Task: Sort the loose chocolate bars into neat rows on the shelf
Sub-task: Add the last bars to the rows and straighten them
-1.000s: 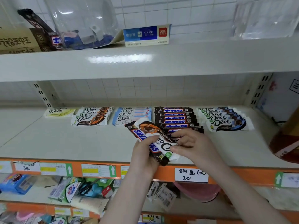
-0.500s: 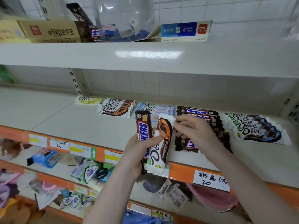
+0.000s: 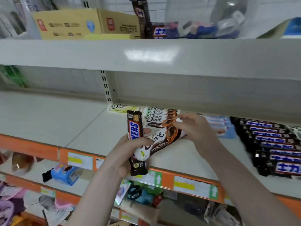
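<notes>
My left hand (image 3: pixel 126 153) grips a dark Snickers bar (image 3: pixel 136 141) held upright, together with the lower end of a white-and-orange Dove bar (image 3: pixel 160 141). My right hand (image 3: pixel 194 128) pinches the upper right end of that Dove bar, which lies slanted over the shelf (image 3: pixel 84 128). Just behind it lies the row of matching orange Dove bars (image 3: pixel 158 117). A yellow Dove bar (image 3: pixel 119 108) sits to the left of that row. Light blue bars (image 3: pixel 223 126) show behind my right hand. A long row of dark Snickers bars (image 3: pixel 275 144) fills the right.
The upper shelf (image 3: pixel 146 54) overhangs close above and carries cardboard boxes (image 3: pixel 84 23) and clear containers. The orange shelf front (image 3: pixel 164 178) bears price labels. Below it a lower shelf holds a blue packet (image 3: pixel 65 174), scissors and mixed small goods. The shelf's left half is bare.
The view has swung left. Both hands moved left, away from the Snickers row toward the orange Dove row. My right hand has tilted the Dove bar away from the Snickers bar.
</notes>
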The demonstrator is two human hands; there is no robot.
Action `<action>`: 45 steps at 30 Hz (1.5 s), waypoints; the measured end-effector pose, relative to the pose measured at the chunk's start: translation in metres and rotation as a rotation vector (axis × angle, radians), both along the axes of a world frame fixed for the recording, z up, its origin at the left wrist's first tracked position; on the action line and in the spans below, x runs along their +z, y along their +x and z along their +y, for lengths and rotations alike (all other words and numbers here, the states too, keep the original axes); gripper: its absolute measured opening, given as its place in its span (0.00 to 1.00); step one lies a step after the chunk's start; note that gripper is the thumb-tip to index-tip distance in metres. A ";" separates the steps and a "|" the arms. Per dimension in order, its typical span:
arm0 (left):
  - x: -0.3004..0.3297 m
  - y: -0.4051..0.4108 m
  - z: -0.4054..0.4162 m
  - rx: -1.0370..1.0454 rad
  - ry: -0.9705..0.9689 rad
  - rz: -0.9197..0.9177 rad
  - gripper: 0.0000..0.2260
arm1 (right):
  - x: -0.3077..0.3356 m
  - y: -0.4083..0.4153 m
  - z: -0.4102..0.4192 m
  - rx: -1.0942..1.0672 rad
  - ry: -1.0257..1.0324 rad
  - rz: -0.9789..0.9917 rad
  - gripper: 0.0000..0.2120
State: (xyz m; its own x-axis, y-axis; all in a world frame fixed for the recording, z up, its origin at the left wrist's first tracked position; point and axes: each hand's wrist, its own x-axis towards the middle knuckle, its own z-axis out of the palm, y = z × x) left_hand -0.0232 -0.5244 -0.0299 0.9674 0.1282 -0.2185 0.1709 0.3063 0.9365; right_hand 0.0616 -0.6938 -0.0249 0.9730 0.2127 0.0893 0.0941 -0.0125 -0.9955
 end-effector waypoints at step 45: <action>-0.040 0.053 0.066 0.230 -0.573 -0.012 0.04 | -0.039 0.057 0.019 -0.041 -1.177 -0.976 0.18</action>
